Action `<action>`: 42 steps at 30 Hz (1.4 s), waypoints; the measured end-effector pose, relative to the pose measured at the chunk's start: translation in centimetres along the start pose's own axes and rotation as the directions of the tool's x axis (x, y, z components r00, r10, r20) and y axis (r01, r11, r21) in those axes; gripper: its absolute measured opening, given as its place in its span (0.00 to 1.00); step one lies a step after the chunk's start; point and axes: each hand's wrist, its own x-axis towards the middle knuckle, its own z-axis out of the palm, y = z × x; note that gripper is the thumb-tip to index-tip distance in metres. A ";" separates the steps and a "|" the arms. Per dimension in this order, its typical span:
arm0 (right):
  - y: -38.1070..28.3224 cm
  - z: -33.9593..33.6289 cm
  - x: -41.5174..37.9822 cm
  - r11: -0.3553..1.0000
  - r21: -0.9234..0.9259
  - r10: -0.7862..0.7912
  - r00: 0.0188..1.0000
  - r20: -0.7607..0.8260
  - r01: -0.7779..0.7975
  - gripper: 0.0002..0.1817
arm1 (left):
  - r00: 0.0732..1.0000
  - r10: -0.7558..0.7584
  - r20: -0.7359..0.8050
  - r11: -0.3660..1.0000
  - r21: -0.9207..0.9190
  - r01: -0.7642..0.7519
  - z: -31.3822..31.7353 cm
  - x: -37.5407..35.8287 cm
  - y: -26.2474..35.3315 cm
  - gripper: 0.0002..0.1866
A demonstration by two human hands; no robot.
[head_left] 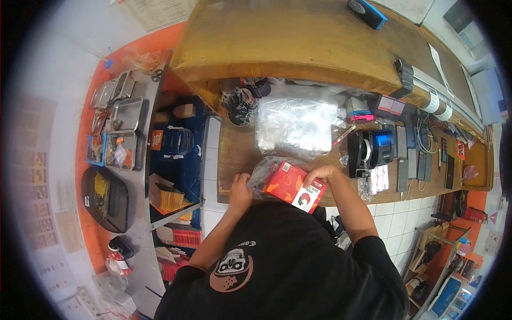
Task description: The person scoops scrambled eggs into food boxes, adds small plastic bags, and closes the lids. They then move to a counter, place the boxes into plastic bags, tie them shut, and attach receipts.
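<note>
A red and orange box (pixel 285 182) with a white patch and a printed rooster lies tilted at the front edge of the wooden counter. Its far left part is inside a clear plastic bag (pixel 260 173). My right hand (pixel 321 174) is closed on the box's upper right edge, with fingers over its top. At the bag's left side, my left hand (pixel 240 193) pinches the plastic. A stack of clear plastic bags (pixel 296 122) lies on the counter just beyond the box.
On the counter (pixel 234 152) stand a cup of dark utensils (pixel 239 106) and a black label printer (pixel 370 152). A pen (pixel 344 134) lies between stack and printer. A raised wooden shelf (pixel 288 42) overhangs the back. To the left, a metal table (pixel 140 208) holds steel trays (pixel 127 113).
</note>
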 end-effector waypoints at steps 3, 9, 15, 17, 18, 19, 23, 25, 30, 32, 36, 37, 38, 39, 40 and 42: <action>-0.3 0.6 0.7 0.999 0.028 0.031 0.999 0.027 -0.032 0.48 | 0.985 0.117 -0.126 0.941 -0.303 -0.151 -2.2 0.9 3.5 0.19; -1.2 1.2 2.3 1.000 0.000 -0.022 0.998 0.066 0.022 0.49 | 0.959 0.262 -0.107 0.947 -0.163 -0.277 -3.7 2.3 6.5 0.19; -2.9 1.6 -2.0 0.992 0.103 0.076 0.994 -0.080 -0.067 0.49 | 0.966 -0.067 0.249 0.998 0.003 0.069 -3.7 -0.3 1.7 0.16; -3.5 2.4 -2.4 0.994 0.097 0.056 0.996 -0.064 -0.050 0.49 | 0.979 -0.012 0.202 0.994 -0.107 0.034 -5.2 -0.3 4.9 0.13; -3.5 2.5 -2.1 0.997 0.069 0.031 0.999 -0.026 -0.029 0.49 | 0.989 0.037 0.141 0.977 -0.215 -0.006 -5.7 0.0 6.4 0.12; -3.5 2.5 -1.9 0.999 0.037 0.005 1.000 0.012 -0.006 0.49 | 0.989 0.034 0.144 0.976 -0.218 -0.002 -5.7 0.6 7.4 0.12; -1.6 1.1 1.1 0.999 -0.034 0.021 0.996 0.083 -0.018 0.50 | 0.999 0.042 -0.008 0.971 -0.237 -0.042 -3.6 4.0 7.4 0.08; -2.1 1.3 1.7 0.988 -0.157 0.020 0.995 0.099 -0.004 0.51 | 0.984 0.159 -0.078 0.960 -0.220 -0.172 -3.5 4.9 8.2 0.08; -3.3 2.0 0.4 0.985 -0.166 0.057 0.995 0.078 -0.043 0.51 | 0.947 0.259 -0.189 0.813 -0.487 -0.319 -2.6 5.1 10.0 0.09; -3.0 1.8 0.2 0.982 -0.184 0.049 0.994 0.094 -0.031 0.51 | 0.967 0.161 -0.196 0.834 -0.498 -0.240 -1.5 6.1 8.5 0.09; -3.3 1.8 -0.3 0.988 -0.155 0.009 0.995 0.096 0.006 0.52 | 0.978 0.135 -0.162 0.841 -0.504 -0.199 -0.8 6.0 7.8 0.10; -3.3 1.9 -0.2 0.977 -0.215 0.010 0.995 0.097 0.011 0.53 | 0.978 0.133 -0.159 0.841 -0.505 -0.196 -0.9 5.9 8.0 0.10; -3.3 2.1 -0.3 0.977 -0.213 0.014 0.995 0.098 0.007 0.53 | 0.970 0.188 -0.154 0.802 -0.546 -0.242 -1.0 5.8 8.2 0.09; -3.6 2.5 -0.7 0.968 -0.247 -0.020 0.995 0.101 0.045 0.53 | 0.958 0.242 -0.155 0.758 -0.586 -0.287 -1.2 5.8 8.4 0.08; -3.8 2.7 -0.8 0.956 -0.282 -0.055 0.993 0.105 0.083 0.53 | 0.959 0.237 -0.156 0.759 -0.586 -0.283 -1.0 6.0 7.6 0.08; -3.3 2.1 -0.3 0.925 -0.352 -0.099 0.986 0.135 0.141 0.53 | 0.990 0.126 -0.060 0.759 -0.637 -0.135 -1.4 6.7 6.4 0.07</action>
